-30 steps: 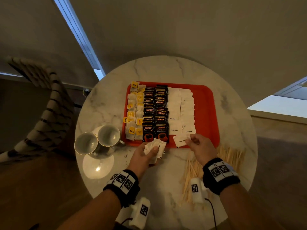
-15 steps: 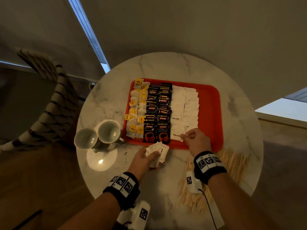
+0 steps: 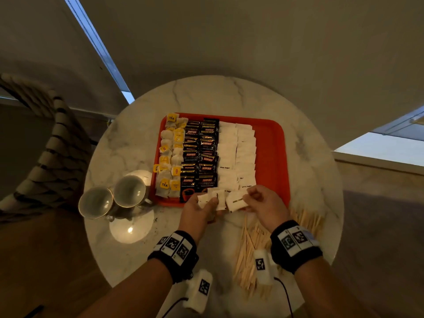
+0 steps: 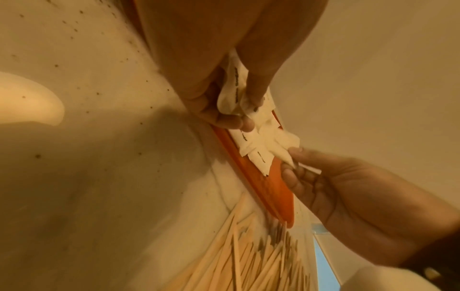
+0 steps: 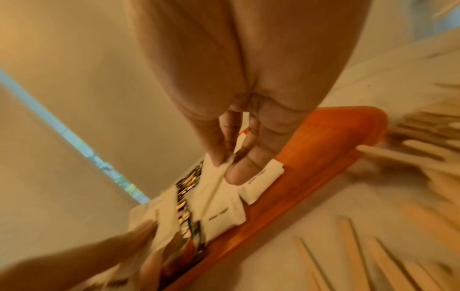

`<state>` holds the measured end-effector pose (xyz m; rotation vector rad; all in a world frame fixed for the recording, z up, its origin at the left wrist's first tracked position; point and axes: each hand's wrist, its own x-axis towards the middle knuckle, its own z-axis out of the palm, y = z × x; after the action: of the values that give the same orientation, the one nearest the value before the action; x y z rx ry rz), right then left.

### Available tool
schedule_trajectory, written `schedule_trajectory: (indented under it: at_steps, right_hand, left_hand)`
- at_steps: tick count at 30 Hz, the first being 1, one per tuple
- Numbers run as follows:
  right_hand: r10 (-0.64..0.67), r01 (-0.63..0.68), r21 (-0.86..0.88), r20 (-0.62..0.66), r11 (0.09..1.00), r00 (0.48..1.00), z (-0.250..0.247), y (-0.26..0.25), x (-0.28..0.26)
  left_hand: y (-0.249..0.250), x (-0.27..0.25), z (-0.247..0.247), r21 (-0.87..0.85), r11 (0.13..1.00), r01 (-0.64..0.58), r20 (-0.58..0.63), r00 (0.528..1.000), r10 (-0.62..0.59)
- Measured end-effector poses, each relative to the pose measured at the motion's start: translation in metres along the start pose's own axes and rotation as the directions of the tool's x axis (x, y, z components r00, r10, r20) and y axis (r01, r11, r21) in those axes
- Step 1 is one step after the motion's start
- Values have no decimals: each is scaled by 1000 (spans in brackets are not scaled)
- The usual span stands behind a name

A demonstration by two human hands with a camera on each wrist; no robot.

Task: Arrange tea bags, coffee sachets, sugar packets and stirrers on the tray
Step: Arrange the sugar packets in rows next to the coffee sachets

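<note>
A red tray on the round marble table holds columns of tea bags, black coffee sachets and white sugar packets. At the tray's near edge my left hand grips a fanned bunch of sugar packets. My right hand pinches one packet at the bunch's right side between thumb and finger. Wooden stirrers lie loose on the table under my right wrist, outside the tray.
Two empty cups stand on the table left of the tray, with a saucer in front of them. A striped chair is at the left. The tray's right strip is bare red.
My right hand was down at the near end of the sugar column half a second ago. It has come back to the bunch in my left hand and now pinches another packet.
</note>
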<state>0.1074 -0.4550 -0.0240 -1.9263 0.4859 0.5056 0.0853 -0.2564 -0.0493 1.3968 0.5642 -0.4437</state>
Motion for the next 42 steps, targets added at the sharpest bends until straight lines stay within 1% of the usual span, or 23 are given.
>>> schedule_trajectory:
  at_steps: [2, 4, 5, 7, 9, 11, 13, 17, 19, 20, 21, 22, 24, 25, 26, 27, 29, 30, 32, 34, 40, 42]
  right_hand:
    - [51, -52, -9, -95, 999, 994, -9, 6, 11]
    - [70, -92, -115, -184, 989, 980, -14, 12, 25]
    - [79, -116, -178, -202, 977, 976, -13, 13, 29]
    - [64, -124, -273, -218, 954, 974, -8, 14, 38]
    - [19, -100, -343, -233, 934, 972, -2, 16, 44]
    - [1, -91, -365, -240, 927, 971, 3, 16, 48]
    - [14, -107, -362, -250, 926, 968, 6, 15, 49]
    - [19, -129, -412, -260, 902, 965, 5, 10, 45]
    - [-32, -100, -436, -286, 895, 958, 1, 7, 37]
    - [-73, -60, -424, -291, 904, 954, -1, 5, 32]
    - [-102, -9, -383, -269, 924, 958, -1, 2, 27]
    - [-129, 55, -315, -217, 947, 968, -2, -3, 20]
    - [-168, 157, -175, -49, 972, 985, 2, -12, 9]
    - [-179, 182, -156, 32, 971, 983, 3, -14, 6]
    - [-186, 198, -164, 85, 966, 979, 4, -16, 4]
    - [-187, 203, -186, 100, 961, 977, 4, -16, 4]
    - [-162, 168, -203, 43, 965, 986, 1, -12, 7]
    - [-139, 137, -180, 1, 974, 990, 0, -7, 9]
    - [-41, 39, -52, -40, 998, 998, 0, 2, 13]
    - [26, -26, -7, -41, 1000, 999, 4, 6, 15]
    - [46, -56, -138, -72, 989, 996, 31, 10, 27]
    - [29, -58, -275, -110, 960, 994, 30, 4, 23]
  left_hand:
    - [0, 3, 0, 11, 1000, -3, -10, 1000, 3]
    - [0, 4, 2, 47, 999, 2, 10, 1000, -2]
    - [-1, 4, 5, 63, 998, 5, 37, 999, -8]
    - [-2, 4, 14, 57, 998, 25, 89, 996, -30]
    - [0, 5, 24, 48, 998, 30, 117, 993, -35]
    - [0, 9, 31, 74, 997, 13, 104, 994, -21]
    - [1, 12, 34, 82, 997, 5, 92, 996, -13]
    - [7, 13, 36, 94, 996, 6, 73, 997, -13]
    - [8, 14, 33, 84, 996, 11, 53, 998, -15]
    - [8, 14, 31, 83, 997, 12, 47, 999, -16]
    - [8, 15, 28, 87, 996, 11, 46, 999, -15]
    - [7, 15, 26, 102, 995, 14, 54, 998, -20]
    - [10, 13, 23, 119, 993, 6, 94, 995, -18]
    - [11, 11, 22, 125, 992, 1, 114, 993, -15]
    - [12, 11, 22, 134, 991, -11, 122, 993, -6]
    - [12, 10, 21, 140, 990, -22, 118, 993, 6]
    - [13, 8, 18, 114, 993, -27, 68, 998, 20]
    - [12, 8, 15, 77, 997, -20, 30, 999, 18]
    - [12, 7, 9, -12, 1000, 2, -28, 1000, -3]
    - [10, 5, 2, -54, 998, 13, -56, 998, -16]
    - [6, -2, -11, -40, 999, 33, -92, 995, -37]
    - [6, -3, -12, -33, 998, 55, -97, 994, -58]
